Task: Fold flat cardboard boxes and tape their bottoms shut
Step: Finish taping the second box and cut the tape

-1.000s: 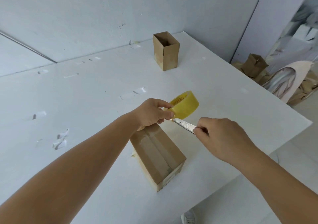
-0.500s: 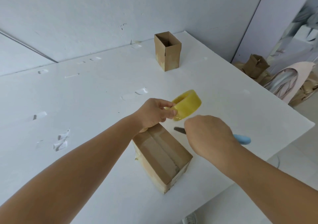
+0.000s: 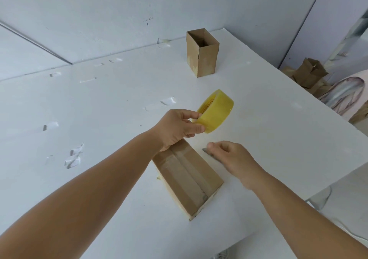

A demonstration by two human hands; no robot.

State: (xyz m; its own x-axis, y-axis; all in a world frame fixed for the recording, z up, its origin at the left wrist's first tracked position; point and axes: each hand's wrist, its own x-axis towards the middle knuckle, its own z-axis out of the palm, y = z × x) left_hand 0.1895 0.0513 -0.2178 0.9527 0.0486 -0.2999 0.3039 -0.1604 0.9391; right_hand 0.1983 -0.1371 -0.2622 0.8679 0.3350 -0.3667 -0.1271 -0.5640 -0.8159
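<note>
My left hand [image 3: 179,128] grips the yellow roll of tape [image 3: 216,110] and holds it above the white table [image 3: 119,109]. Below it a brown cardboard box [image 3: 189,176] lies on the table with a strip of clear tape along its seam, facing up. My right hand [image 3: 233,159] is blurred, just right of the box, with its fingers loosely curled. The grey blade tip of a knife [image 3: 206,150] shows under its thumb. The rest of the knife is hidden, so I cannot tell whether the hand holds it.
A second brown box [image 3: 202,54] stands upright and open-topped at the table's far side. Scraps of tape [image 3: 74,157] stick to the table on the left. Crumpled cardboard [image 3: 310,73] lies on the floor beyond the table's right edge.
The knife went from touching the tape at the roll down to the table. My right hand dropped with it and shifted towards the box. My left hand lifted the roll slightly.
</note>
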